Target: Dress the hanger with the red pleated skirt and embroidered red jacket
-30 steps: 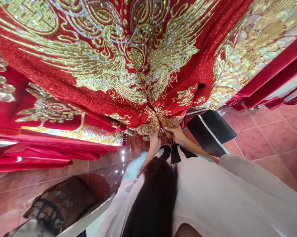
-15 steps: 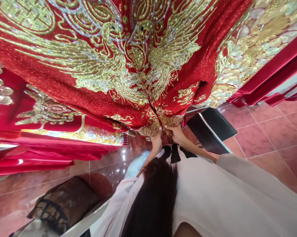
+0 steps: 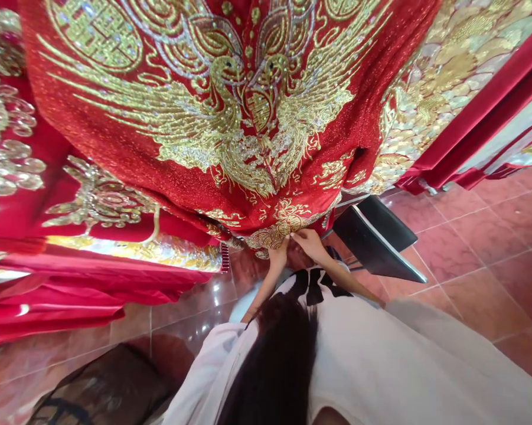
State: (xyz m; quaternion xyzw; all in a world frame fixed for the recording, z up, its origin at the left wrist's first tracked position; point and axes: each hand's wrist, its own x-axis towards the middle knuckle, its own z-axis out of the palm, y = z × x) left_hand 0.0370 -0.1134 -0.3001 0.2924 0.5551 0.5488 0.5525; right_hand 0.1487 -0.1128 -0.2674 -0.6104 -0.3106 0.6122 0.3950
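A red jacket (image 3: pixel 128 159) with gold and silver embroidery of two birds hangs in front of me, filling the upper middle of the head view. My left hand (image 3: pixel 278 252) pinches the bottom hem just left of the front opening. Against it, my right hand (image 3: pixel 309 243) grips the hem on the other side, thumb and fingers closed on the cloth. The two hands nearly touch, and the jacket's front edges meet between them. The fingertips are partly hidden by the hem.
At the right stands a black chair (image 3: pixel 381 236). A gold and white sequinned garment (image 3: pixel 447 88) hangs beside the jacket. Red cloth with a jewelled ornament (image 3: pixel 106 195) is at the left. A dark brown bag (image 3: pixel 101 389) lies on the tiled floor (image 3: pixel 464 242).
My hands have come closer together, and the gap between the jacket's front edges has closed at the hem. The view has shifted slightly.
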